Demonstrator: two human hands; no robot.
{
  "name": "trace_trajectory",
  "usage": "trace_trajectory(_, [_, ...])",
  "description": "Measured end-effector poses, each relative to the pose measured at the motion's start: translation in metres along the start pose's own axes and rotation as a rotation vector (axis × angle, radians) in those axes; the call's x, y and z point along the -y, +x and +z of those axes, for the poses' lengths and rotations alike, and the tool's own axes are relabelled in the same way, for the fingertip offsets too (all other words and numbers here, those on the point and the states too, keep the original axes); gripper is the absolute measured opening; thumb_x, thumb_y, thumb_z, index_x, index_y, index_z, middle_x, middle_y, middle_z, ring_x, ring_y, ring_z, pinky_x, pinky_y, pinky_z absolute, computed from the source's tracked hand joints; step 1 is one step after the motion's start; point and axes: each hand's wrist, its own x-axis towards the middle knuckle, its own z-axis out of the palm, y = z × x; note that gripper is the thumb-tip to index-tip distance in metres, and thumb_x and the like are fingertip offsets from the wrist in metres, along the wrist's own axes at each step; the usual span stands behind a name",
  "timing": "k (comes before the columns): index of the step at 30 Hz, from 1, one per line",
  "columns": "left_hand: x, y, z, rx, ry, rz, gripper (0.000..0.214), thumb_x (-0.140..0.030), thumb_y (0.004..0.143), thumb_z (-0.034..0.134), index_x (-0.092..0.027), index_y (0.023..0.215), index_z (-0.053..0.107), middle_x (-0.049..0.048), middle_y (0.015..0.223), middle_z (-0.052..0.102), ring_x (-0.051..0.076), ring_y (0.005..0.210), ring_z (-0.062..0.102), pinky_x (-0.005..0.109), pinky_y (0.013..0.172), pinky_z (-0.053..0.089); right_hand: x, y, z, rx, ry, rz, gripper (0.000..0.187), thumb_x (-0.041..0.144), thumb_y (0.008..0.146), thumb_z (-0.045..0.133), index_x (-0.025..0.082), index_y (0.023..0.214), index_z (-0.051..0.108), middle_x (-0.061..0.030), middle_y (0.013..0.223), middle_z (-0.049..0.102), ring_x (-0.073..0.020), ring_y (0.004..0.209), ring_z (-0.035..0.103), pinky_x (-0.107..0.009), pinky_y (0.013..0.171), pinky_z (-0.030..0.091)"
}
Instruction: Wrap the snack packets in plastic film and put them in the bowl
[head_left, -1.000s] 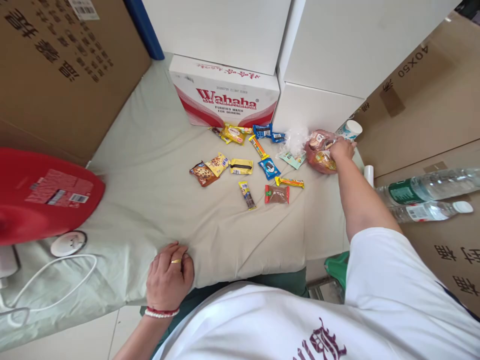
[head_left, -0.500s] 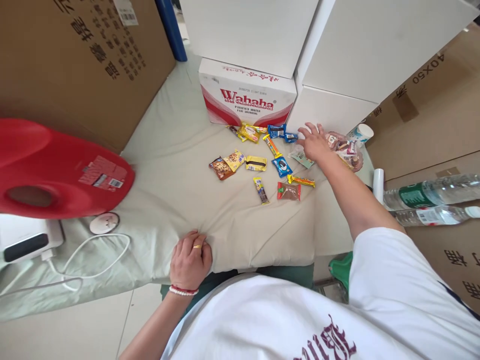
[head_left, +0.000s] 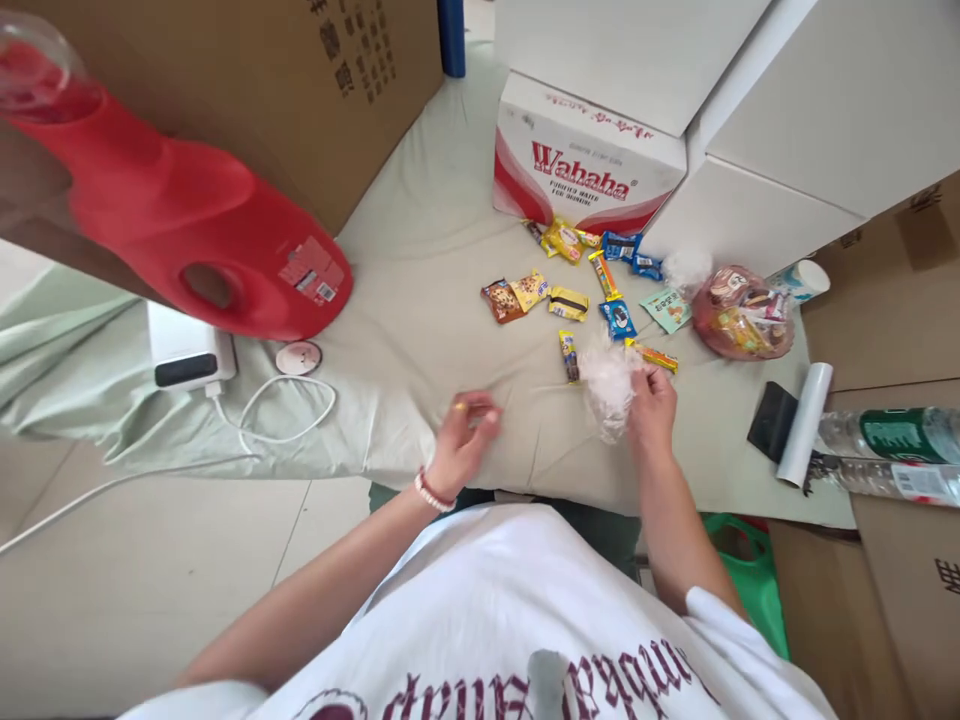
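My right hand (head_left: 651, 405) pinches a crumpled clear plastic bag (head_left: 606, 385) over the cloth, partly hiding the snacks behind it. With loosely bent fingers and the thumb apart, my left hand (head_left: 469, 430) hovers near the front edge and holds nothing. Beyond lie several wrapped snacks: a brown cookie packet (head_left: 504, 299), a yellow packet (head_left: 568, 303), a blue packet (head_left: 617, 320), a narrow yellow stick (head_left: 652, 356) and a pale green packet (head_left: 666, 310). A filled bag of snacks (head_left: 742, 315) sits at the right, with another crumpled clear bag (head_left: 686, 268) beside it.
A Wahaha carton (head_left: 589, 165) stands behind the snacks. On the left are a red jug (head_left: 255, 245), a white power bank (head_left: 191, 350) with its cable, and a round disc (head_left: 298, 358). Plastic bottles (head_left: 892, 435), a white roll (head_left: 805, 425) and a paper cup (head_left: 802, 280) are at the right.
My right hand has come back from the far right and now holds a clear plastic bag. My left hand has lifted off the cloth. The view has shifted.
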Motion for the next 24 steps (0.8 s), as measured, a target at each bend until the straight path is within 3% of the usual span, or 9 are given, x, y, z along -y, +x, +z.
trace_trajectory(2, [-0.01,0.011,0.028,0.118,-0.251,-0.197,0.065,-0.059,0.085,0.073,-0.028,0.138,0.051,0.0124,0.138,0.055,0.026,0.117,0.066,0.041,0.082,0.063,-0.011,-0.032,0.014,0.015,0.055,0.07,0.031,0.054,0.085,0.066,0.024,0.085,0.056,0.0026,0.077,0.062,-0.0156,0.067,0.052,-0.027,0.065,0.045])
trace_trajectory(5, [-0.017,0.029,0.06,0.166,-0.305,-0.215,0.093,-0.048,0.066,0.092,-0.028,0.147,0.05,0.0148,0.15,0.051,0.029,0.126,0.061,0.044,0.097,0.058,-0.012,-0.06,0.027,0.138,0.063,0.131,0.029,0.053,0.086,0.067,0.025,0.086,0.059,0.0017,0.079,0.065,-0.0174,0.07,0.055,-0.029,0.068,0.048])
trace_trajectory(8, [-0.016,0.042,0.068,0.167,-0.234,-0.147,0.059,-0.047,0.068,0.09,-0.021,0.117,0.071,0.0097,0.12,0.071,0.027,0.114,0.066,0.042,0.103,0.053,-0.004,-0.068,0.026,0.282,0.017,0.109,0.03,0.054,0.085,0.071,0.025,0.083,0.062,0.0024,0.077,0.063,-0.0169,0.068,0.053,-0.029,0.067,0.046])
trace_trajectory(10, [-0.013,0.046,0.059,0.07,-0.247,-0.164,0.038,-0.054,0.077,0.082,-0.021,0.096,0.074,0.0054,0.1,0.074,0.025,0.101,0.068,0.038,0.093,0.055,0.0,-0.065,0.02,0.336,-0.017,0.085,0.031,0.055,0.085,0.072,0.025,0.082,0.063,0.0026,0.076,0.061,-0.0162,0.067,0.051,-0.028,0.066,0.045])
trace_trajectory(12, [-0.011,0.047,0.044,-0.075,-0.316,-0.188,0.035,-0.056,0.081,0.077,-0.022,0.092,0.072,0.0033,0.097,0.074,0.022,0.096,0.068,0.034,0.085,0.056,0.003,-0.051,0.01,0.342,-0.042,0.074,0.033,0.056,0.085,0.072,0.025,0.081,0.063,0.0024,0.074,0.061,-0.0164,0.067,0.051,-0.028,0.066,0.045])
trace_trajectory(15, [-0.009,0.042,0.016,-0.207,-0.404,-0.189,0.039,-0.057,0.08,0.079,-0.022,0.095,0.069,0.0025,0.097,0.073,0.018,0.093,0.069,0.028,0.079,0.056,0.015,-0.002,-0.01,0.172,-0.128,-0.047,0.034,0.057,0.087,0.069,0.023,0.085,0.065,-0.0001,0.079,0.065,-0.0189,0.075,0.057,-0.032,0.073,0.048])
trace_trajectory(20, [-0.011,0.03,-0.004,-0.308,-0.5,-0.249,0.048,-0.061,0.074,0.084,-0.023,0.095,0.064,-0.002,0.085,0.07,0.011,0.069,0.064,0.023,0.061,0.051,0.061,0.144,-0.049,-0.372,-0.517,-0.451,0.042,0.055,0.103,0.042,0.02,0.099,0.065,-0.0134,0.101,0.067,-0.0279,0.098,0.062,-0.048,0.094,0.048])
trace_trajectory(22, [-0.013,0.025,-0.002,-0.27,-0.51,-0.297,0.05,-0.062,0.073,0.084,-0.022,0.096,0.064,-0.0016,0.084,0.07,0.011,0.065,0.063,0.023,0.057,0.051,0.08,0.193,-0.058,-0.31,-0.7,-0.4,0.045,0.06,0.104,0.04,0.024,0.111,0.066,-0.0191,0.116,0.064,-0.0343,0.116,0.058,-0.057,0.104,0.041])
trace_trajectory(24, [-0.015,0.021,0.003,-0.227,-0.527,-0.332,0.051,-0.063,0.075,0.081,-0.021,0.098,0.064,-0.0001,0.085,0.071,0.012,0.067,0.065,0.025,0.059,0.053,0.093,0.213,-0.059,-0.267,-0.78,-0.337,0.052,0.064,0.102,0.047,0.023,0.128,0.064,-0.0257,0.132,0.058,-0.0403,0.131,0.051,-0.063,0.111,0.035])
